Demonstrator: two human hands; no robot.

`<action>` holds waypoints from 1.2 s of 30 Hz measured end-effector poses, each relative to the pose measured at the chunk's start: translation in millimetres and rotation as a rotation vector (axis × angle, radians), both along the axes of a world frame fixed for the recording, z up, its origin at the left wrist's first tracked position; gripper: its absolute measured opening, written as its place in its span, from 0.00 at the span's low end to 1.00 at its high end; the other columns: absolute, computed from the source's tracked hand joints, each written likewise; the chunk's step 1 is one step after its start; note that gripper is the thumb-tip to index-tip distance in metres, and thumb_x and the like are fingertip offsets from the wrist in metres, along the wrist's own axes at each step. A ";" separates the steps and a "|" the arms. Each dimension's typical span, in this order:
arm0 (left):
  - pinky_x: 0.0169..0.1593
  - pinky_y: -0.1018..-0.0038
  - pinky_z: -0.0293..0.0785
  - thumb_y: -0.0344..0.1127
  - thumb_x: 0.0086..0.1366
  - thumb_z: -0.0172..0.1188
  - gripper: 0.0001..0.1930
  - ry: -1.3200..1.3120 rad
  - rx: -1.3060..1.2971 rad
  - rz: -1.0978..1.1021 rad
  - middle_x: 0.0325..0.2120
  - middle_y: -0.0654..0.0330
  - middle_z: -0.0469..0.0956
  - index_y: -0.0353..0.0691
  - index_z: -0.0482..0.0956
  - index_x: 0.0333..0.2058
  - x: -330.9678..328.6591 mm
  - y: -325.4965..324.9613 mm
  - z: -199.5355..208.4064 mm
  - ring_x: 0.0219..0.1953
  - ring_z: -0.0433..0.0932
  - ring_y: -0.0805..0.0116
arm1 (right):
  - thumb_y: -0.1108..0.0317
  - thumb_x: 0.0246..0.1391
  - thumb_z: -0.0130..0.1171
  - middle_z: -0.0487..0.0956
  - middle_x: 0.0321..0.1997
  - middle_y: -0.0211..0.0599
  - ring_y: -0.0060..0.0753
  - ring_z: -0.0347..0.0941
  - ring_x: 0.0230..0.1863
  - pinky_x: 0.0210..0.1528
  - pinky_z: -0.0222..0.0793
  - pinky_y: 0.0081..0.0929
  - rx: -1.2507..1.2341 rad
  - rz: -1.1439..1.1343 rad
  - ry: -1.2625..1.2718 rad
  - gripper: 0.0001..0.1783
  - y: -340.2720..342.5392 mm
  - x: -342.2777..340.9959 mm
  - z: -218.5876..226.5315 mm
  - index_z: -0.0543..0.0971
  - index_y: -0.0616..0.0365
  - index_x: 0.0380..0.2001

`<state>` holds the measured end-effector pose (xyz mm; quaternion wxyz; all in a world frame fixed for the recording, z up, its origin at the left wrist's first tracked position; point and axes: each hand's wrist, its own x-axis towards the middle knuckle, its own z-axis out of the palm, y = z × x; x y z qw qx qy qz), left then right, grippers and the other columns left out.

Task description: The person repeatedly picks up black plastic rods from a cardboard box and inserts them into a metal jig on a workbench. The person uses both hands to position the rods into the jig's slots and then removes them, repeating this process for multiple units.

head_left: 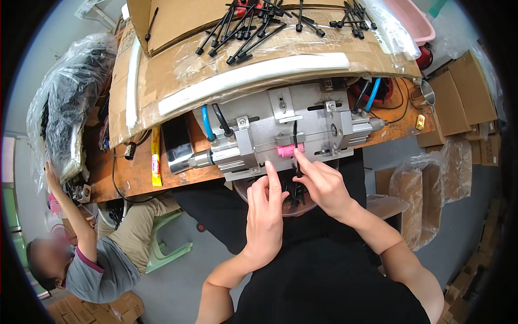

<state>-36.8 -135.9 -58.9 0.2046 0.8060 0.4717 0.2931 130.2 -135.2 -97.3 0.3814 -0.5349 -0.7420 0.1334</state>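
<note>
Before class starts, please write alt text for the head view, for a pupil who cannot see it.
A person's right hand is at a pink part on a metal machine, the left hand close by. Black rods lie on cardboard beyond; at left, a co-worker sits on a green stool.

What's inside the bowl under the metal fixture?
Slender black pieces lie heaped in the bowl. The metal fixture covers its far side, and the left hand and right hand hide more; what lies there can't be seen.
</note>
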 end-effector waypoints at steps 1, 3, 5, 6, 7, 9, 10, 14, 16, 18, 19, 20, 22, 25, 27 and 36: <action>0.45 0.67 0.70 0.15 0.53 0.62 0.43 0.001 -0.011 0.000 0.42 0.51 0.67 0.34 0.53 0.67 -1.3 -1.1 -1.9 0.41 0.69 0.58 | 0.79 0.45 0.65 0.69 0.20 0.39 0.38 0.68 0.23 0.29 0.67 0.35 0.001 0.011 0.000 0.36 0.6 -1.5 -1.7 0.67 0.66 0.60; 0.45 0.67 0.70 0.15 0.53 0.62 0.43 -0.005 -0.029 0.000 0.42 0.51 0.67 0.34 0.53 0.67 -2.6 -1.6 -3.6 0.41 0.69 0.58 | 0.79 0.45 0.65 0.69 0.21 0.40 0.38 0.68 0.24 0.29 0.67 0.35 -0.015 0.013 -0.017 0.36 0.2 -2.7 -1.8 0.67 0.66 0.60; 0.45 0.67 0.70 0.15 0.53 0.62 0.43 -0.016 -0.042 -0.007 0.41 0.51 0.67 0.33 0.53 0.67 -3.0 -1.1 -4.6 0.41 0.69 0.58 | 0.79 0.45 0.65 0.69 0.21 0.40 0.38 0.68 0.24 0.29 0.67 0.35 -0.019 0.014 -0.019 0.36 1.1 -3.3 -1.9 0.67 0.66 0.60; 0.45 0.67 0.70 0.15 0.53 0.62 0.43 -0.021 -0.043 -0.009 0.41 0.52 0.67 0.33 0.53 0.67 -3.2 -0.7 -5.4 0.40 0.69 0.58 | 0.79 0.45 0.65 0.69 0.21 0.40 0.38 0.68 0.24 0.29 0.67 0.35 -0.016 0.014 -0.013 0.36 2.6 -3.8 -1.9 0.67 0.66 0.60; 0.45 0.67 0.70 0.16 0.53 0.62 0.42 -0.027 -0.045 -0.011 0.41 0.52 0.67 0.33 0.53 0.67 -3.4 -0.3 -6.3 0.40 0.69 0.58 | 0.79 0.45 0.65 0.69 0.21 0.40 0.38 0.69 0.24 0.29 0.68 0.35 -0.013 0.015 -0.007 0.36 3.4 -3.8 -1.9 0.67 0.66 0.60; 0.45 0.67 0.69 0.16 0.53 0.62 0.42 -0.032 -0.041 -0.012 0.41 0.52 0.67 0.33 0.54 0.66 -3.8 3.5 -5.1 0.40 0.69 0.58 | 0.79 0.45 0.65 0.70 0.21 0.41 0.39 0.69 0.24 0.30 0.68 0.35 -0.024 0.014 -0.025 0.36 4.8 -3.2 1.1 0.68 0.66 0.60; 0.45 0.67 0.69 0.16 0.53 0.62 0.42 -0.030 -0.045 -0.012 0.40 0.52 0.67 0.33 0.54 0.66 -4.8 2.4 -4.1 0.40 0.69 0.57 | 0.79 0.45 0.65 0.70 0.21 0.41 0.39 0.69 0.24 0.30 0.68 0.35 -0.029 0.013 -0.034 0.36 3.1 -3.1 2.6 0.68 0.66 0.60; 0.46 0.66 0.69 0.16 0.54 0.62 0.41 -0.019 -0.052 -0.029 0.40 0.51 0.68 0.31 0.55 0.66 -8.2 10.0 6.4 0.40 0.69 0.57 | 0.78 0.45 0.65 0.74 0.24 0.41 0.41 0.72 0.26 0.30 0.70 0.36 -0.077 0.016 -0.047 0.35 3.4 -3.4 12.6 0.68 0.65 0.59; 0.43 0.67 0.70 0.17 0.54 0.62 0.38 -0.057 0.011 -0.008 0.38 0.52 0.69 0.35 0.61 0.64 -11.4 21.1 18.4 0.38 0.71 0.58 | 0.77 0.45 0.65 0.76 0.26 0.41 0.41 0.74 0.27 0.30 0.71 0.35 -0.050 0.061 -0.071 0.34 10.1 2.8 33.5 0.70 0.63 0.58; 0.41 0.67 0.71 0.17 0.54 0.62 0.36 -0.087 0.063 -0.007 0.36 0.53 0.69 0.39 0.65 0.63 -20.3 39.3 31.9 0.36 0.72 0.59 | 0.77 0.45 0.65 0.80 0.31 0.40 0.40 0.75 0.27 0.30 0.72 0.34 0.059 0.068 -0.058 0.26 23.4 11.4 59.8 0.76 0.59 0.52; 0.38 0.68 0.72 0.17 0.55 0.61 0.32 -0.112 0.107 0.042 0.34 0.53 0.69 0.43 0.70 0.60 -24.3 53.4 40.4 0.33 0.73 0.60 | 0.76 0.45 0.65 0.79 0.30 0.39 0.40 0.75 0.27 0.30 0.72 0.34 0.166 0.032 -0.108 0.21 39.1 14.5 73.1 0.78 0.59 0.46; 0.37 0.68 0.71 0.17 0.56 0.60 0.27 -0.136 0.192 0.057 0.32 0.54 0.70 0.43 0.74 0.56 -27.6 73.4 48.0 0.32 0.73 0.60 | 0.76 0.45 0.64 0.79 0.29 0.38 0.40 0.75 0.28 0.29 0.71 0.34 0.270 -0.009 -0.163 0.15 57.8 17.8 84.3 0.80 0.58 0.40; 0.34 0.70 0.69 0.19 0.61 0.55 0.13 -0.169 0.357 0.135 0.28 0.55 0.70 0.38 0.79 0.43 -20.8 121.0 64.4 0.31 0.72 0.62 | 0.75 0.46 0.61 0.78 0.27 0.37 0.41 0.76 0.28 0.29 0.71 0.35 0.417 -0.029 -0.183 0.06 108.9 16.4 104.4 0.80 0.59 0.31; 0.37 0.69 0.71 0.22 0.60 0.57 0.08 -0.131 0.432 0.158 0.31 0.53 0.72 0.36 0.78 0.38 -14.0 192.8 70.7 0.33 0.74 0.58 | 0.72 0.46 0.61 0.77 0.27 0.37 0.43 0.76 0.32 0.33 0.71 0.36 0.371 0.035 -0.299 0.04 178.9 -5.0 114.7 0.78 0.58 0.28; 0.39 0.67 0.72 0.22 0.58 0.59 0.08 -0.042 0.516 0.112 0.33 0.51 0.73 0.36 0.77 0.37 -8.3 228.1 61.4 0.35 0.75 0.56 | 0.70 0.45 0.62 0.76 0.27 0.37 0.44 0.75 0.34 0.34 0.71 0.36 0.242 0.063 -0.425 0.05 201.7 -11.4 118.8 0.78 0.57 0.26; 0.39 0.68 0.75 0.20 0.58 0.57 0.09 -0.078 0.327 0.158 0.30 0.51 0.78 0.34 0.75 0.38 -29.2 219.4 64.8 0.32 0.80 0.57 | 0.70 0.45 0.60 0.74 0.31 0.32 0.34 0.74 0.38 0.35 0.73 0.32 0.487 0.445 -0.593 0.04 214.2 14.0 115.7 0.80 0.54 0.27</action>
